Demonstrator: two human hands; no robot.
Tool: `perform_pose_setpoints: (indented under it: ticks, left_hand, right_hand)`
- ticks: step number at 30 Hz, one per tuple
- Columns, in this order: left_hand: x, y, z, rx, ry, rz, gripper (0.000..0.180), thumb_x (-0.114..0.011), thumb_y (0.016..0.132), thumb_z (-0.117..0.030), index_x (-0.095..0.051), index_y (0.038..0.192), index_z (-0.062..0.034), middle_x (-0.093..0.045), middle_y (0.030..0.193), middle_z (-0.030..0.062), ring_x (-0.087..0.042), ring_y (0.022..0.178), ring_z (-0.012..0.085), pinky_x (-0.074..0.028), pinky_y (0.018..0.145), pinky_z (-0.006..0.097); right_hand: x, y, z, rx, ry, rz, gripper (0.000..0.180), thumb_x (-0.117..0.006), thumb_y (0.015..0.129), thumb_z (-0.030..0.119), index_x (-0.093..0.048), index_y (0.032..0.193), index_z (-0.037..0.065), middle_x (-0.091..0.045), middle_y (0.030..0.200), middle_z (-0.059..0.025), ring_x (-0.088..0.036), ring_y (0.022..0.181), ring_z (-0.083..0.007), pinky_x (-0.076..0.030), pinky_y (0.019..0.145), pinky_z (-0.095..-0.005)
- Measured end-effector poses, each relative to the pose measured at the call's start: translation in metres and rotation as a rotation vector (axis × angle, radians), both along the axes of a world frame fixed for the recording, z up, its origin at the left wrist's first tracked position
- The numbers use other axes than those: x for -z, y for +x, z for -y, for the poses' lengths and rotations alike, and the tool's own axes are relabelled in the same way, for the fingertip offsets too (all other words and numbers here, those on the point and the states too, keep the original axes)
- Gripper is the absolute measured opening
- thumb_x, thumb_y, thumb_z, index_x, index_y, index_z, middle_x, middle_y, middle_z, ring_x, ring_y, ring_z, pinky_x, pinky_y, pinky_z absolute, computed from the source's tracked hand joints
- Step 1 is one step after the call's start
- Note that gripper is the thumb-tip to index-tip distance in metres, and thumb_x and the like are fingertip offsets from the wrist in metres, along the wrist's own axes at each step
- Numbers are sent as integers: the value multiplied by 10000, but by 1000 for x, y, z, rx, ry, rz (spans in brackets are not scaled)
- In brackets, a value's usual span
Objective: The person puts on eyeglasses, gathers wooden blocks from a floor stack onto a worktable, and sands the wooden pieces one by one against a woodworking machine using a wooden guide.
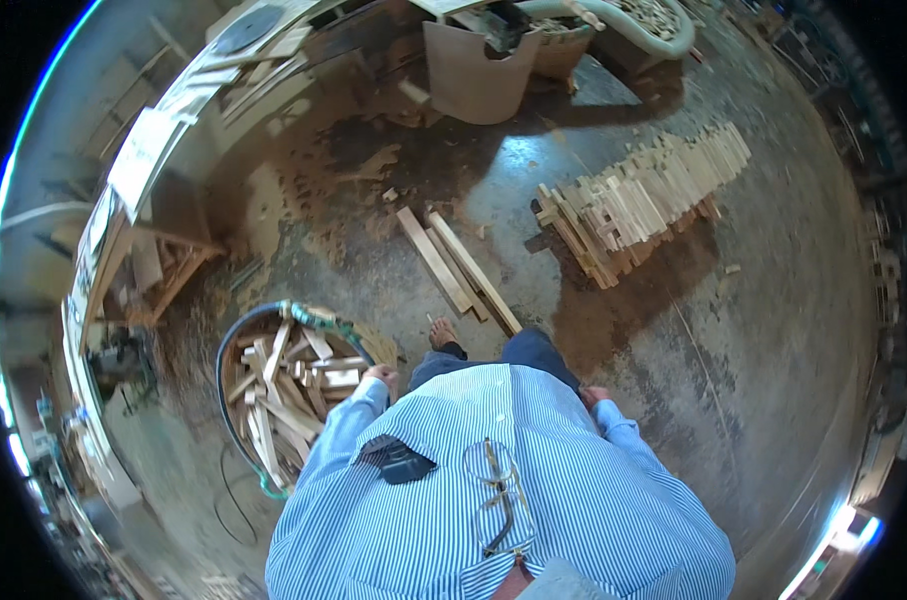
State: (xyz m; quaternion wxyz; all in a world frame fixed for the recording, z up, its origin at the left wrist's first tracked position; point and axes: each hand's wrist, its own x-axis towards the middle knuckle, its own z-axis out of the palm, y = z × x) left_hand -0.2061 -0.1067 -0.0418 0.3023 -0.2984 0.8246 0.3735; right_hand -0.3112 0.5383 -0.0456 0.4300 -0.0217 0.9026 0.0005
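Observation:
My left hand (382, 376) hangs at my left side with its fingers curled in. Whatever it may hold is hidden. In the picture it lies at the right edge of a round basket (230, 352) of wood offcuts (286, 376); I cannot tell whether it touches the rim. At my right side, partly covered by my body, is my right hand (595, 396); its fingers are too small to read. Several long timber pieces (440, 262) lie side by side on the floor ahead of my bare foot (443, 333).
A large stack of pale wood strips (639, 200) occupies the floor at the far right. A dark hose (223, 375) curves around the basket. A cluttered workbench (139, 160) runs along the left, and a tall pale bin (480, 75) stands ahead. Sawdust covers parts of the floor.

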Motion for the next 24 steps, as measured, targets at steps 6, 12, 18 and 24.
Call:
perform_pose_setpoints:
  ticks: [6,12,18,24]
  left_hand:
    - [-7,-187,133,107,-190,22,422,-813,865,-386,-783,1151,-77,-792,1117,136,-749,1064,276,-581,948,393]
    - [-35,-320,91,67,-222,-253,449,-780,872,-406,-771,1191,-90,-787,1133,152,-751,1082,313,-585,960,403]
    - [-27,-370,10,175,-163,79,567,-770,836,-483,-755,1275,-126,-762,1218,168,-712,1175,334,-556,1021,420]
    - [-63,-414,-26,-33,-216,139,572,-765,853,-465,-741,1286,-92,-760,1211,177,-722,1142,336,-558,1011,424]
  right_hand:
    - [-10,-10,43,410,-101,92,431,-600,983,483,-786,1153,132,-761,1175,-162,-713,1122,-401,-554,980,-475]
    - [-17,-132,88,414,-226,-35,446,-619,978,502,-787,1154,128,-762,1172,-163,-707,1138,-390,-554,978,-467]
    - [-8,-326,85,560,-360,-283,487,-658,952,576,-802,1035,119,-776,1075,-156,-734,1033,-379,-572,907,-468]
    - [-33,-514,57,640,-558,-397,537,-640,983,564,-757,1004,41,-710,784,-159,-679,733,-318,-532,713,-435]
